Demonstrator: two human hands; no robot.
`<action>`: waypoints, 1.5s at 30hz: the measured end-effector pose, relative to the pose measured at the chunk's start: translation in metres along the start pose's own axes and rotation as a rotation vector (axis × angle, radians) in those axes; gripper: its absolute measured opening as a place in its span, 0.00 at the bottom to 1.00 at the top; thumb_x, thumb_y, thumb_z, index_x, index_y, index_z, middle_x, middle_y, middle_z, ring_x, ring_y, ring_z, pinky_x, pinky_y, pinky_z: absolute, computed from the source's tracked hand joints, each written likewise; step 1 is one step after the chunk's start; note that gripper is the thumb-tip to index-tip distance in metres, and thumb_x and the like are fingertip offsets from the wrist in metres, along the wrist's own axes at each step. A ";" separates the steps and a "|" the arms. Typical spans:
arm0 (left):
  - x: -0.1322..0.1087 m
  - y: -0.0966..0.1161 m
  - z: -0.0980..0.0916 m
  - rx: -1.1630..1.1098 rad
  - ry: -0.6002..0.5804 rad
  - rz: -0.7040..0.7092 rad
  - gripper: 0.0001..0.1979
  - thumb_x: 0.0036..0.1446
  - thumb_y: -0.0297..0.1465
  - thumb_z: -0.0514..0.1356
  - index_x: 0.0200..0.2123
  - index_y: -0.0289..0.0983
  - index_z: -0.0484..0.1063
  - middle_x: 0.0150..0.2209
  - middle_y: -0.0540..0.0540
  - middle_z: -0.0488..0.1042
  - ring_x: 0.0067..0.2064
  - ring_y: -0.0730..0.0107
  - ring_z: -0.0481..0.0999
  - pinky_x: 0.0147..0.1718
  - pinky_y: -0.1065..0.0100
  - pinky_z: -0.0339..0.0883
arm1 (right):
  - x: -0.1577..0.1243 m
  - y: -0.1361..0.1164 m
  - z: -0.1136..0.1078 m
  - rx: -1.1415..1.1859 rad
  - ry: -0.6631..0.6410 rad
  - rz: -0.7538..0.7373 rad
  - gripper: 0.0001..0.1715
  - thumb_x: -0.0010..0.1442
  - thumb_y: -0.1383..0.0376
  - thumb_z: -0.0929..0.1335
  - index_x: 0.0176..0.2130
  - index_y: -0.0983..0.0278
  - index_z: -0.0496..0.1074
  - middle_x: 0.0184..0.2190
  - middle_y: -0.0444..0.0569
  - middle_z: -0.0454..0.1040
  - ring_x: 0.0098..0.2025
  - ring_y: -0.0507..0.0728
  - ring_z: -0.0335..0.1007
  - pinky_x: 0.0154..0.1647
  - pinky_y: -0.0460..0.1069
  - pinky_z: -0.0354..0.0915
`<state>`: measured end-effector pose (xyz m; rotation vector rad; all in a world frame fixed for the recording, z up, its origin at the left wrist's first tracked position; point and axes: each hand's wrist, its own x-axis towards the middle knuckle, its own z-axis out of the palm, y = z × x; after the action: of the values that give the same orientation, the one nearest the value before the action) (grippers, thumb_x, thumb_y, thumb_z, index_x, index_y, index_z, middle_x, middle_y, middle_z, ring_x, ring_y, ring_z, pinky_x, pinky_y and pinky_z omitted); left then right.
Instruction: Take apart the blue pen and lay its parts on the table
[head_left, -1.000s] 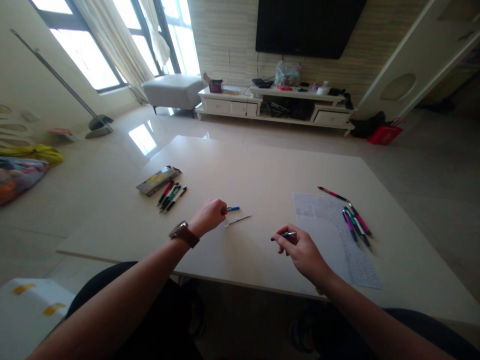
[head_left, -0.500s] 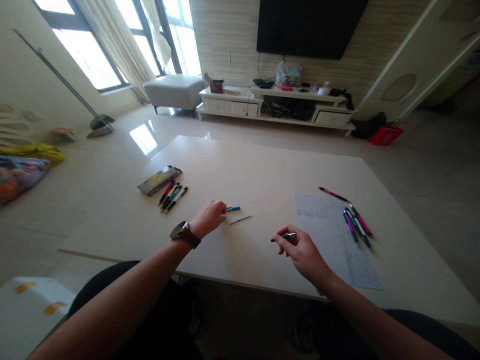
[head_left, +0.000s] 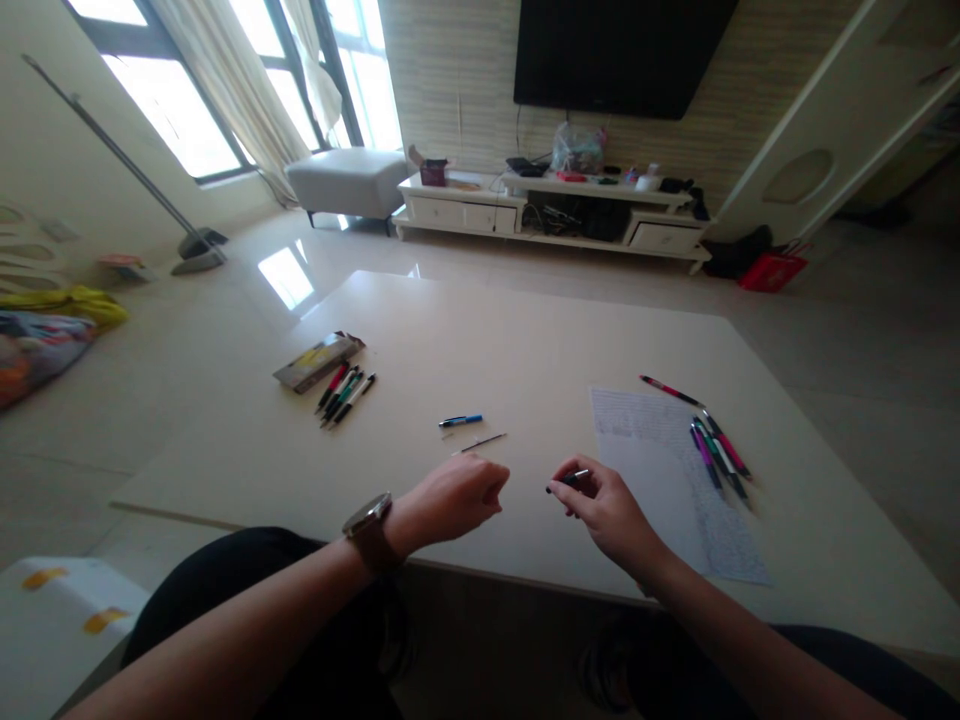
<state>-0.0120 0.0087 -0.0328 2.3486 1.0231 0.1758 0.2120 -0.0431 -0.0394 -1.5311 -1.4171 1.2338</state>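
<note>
My right hand (head_left: 604,510) is closed on a short black pen part (head_left: 570,480) with a silvery end. To its left, my left hand (head_left: 454,495) has its fingers curled together; what they hold, if anything, is hidden. Beyond the left hand a blue pen part (head_left: 460,421) lies on the white table (head_left: 495,350). A thin pen refill (head_left: 481,442) rests between that part and my knuckles, and a tiny piece (head_left: 448,436) lies close by. The two hands are apart, just above the near side of the table.
A sheet of paper with writing (head_left: 652,480) lies at the right, with several pens (head_left: 716,450) on and beside it. At the left, more pens (head_left: 346,393) lie next to a flattened box (head_left: 319,362). A white TV cabinet (head_left: 555,210) stands beyond the table.
My left hand has moved from beside the blue pen part toward me and to the right, closer to my right hand. My right hand still holds the black pen part, nearly in place.
</note>
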 end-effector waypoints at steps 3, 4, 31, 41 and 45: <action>-0.005 0.007 0.008 -0.044 -0.096 0.039 0.04 0.55 0.25 0.60 0.34 0.40 0.72 0.26 0.51 0.75 0.28 0.73 0.70 0.24 0.71 0.51 | 0.001 0.002 -0.001 -0.028 0.002 -0.001 0.11 0.57 0.58 0.69 0.32 0.63 0.70 0.22 0.43 0.67 0.26 0.53 0.64 0.27 0.48 0.60; -0.006 0.008 0.009 -0.048 -0.114 0.042 0.08 0.56 0.25 0.59 0.38 0.42 0.71 0.28 0.51 0.76 0.30 0.72 0.72 0.25 0.72 0.53 | 0.001 0.003 -0.001 -0.035 0.004 0.001 0.11 0.57 0.57 0.69 0.32 0.63 0.70 0.22 0.43 0.67 0.26 0.53 0.64 0.27 0.48 0.60; 0.002 0.025 0.021 0.099 0.091 0.027 0.14 0.68 0.39 0.48 0.36 0.39 0.69 0.32 0.49 0.77 0.32 0.70 0.75 0.28 0.70 0.53 | -0.001 0.003 -0.005 -0.214 -0.092 -0.012 0.28 0.66 0.49 0.61 0.23 0.64 0.67 0.17 0.44 0.68 0.21 0.52 0.63 0.25 0.47 0.56; 0.002 0.021 0.021 0.098 0.063 -0.063 0.16 0.67 0.34 0.48 0.30 0.38 0.70 0.24 0.48 0.74 0.26 0.72 0.70 0.25 0.67 0.44 | -0.004 0.003 -0.001 -0.229 -0.056 -0.088 0.10 0.59 0.60 0.69 0.30 0.63 0.70 0.25 0.44 0.74 0.28 0.53 0.68 0.30 0.47 0.59; 0.002 0.022 0.018 0.053 0.086 -0.066 0.15 0.67 0.33 0.48 0.31 0.39 0.70 0.25 0.49 0.74 0.26 0.73 0.69 0.25 0.68 0.46 | -0.005 0.000 -0.001 -0.185 -0.026 -0.117 0.11 0.58 0.58 0.71 0.32 0.63 0.70 0.27 0.45 0.74 0.30 0.54 0.68 0.31 0.47 0.62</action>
<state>0.0094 -0.0102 -0.0362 2.3687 1.1585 0.2284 0.2128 -0.0477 -0.0385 -1.5334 -1.6523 1.0815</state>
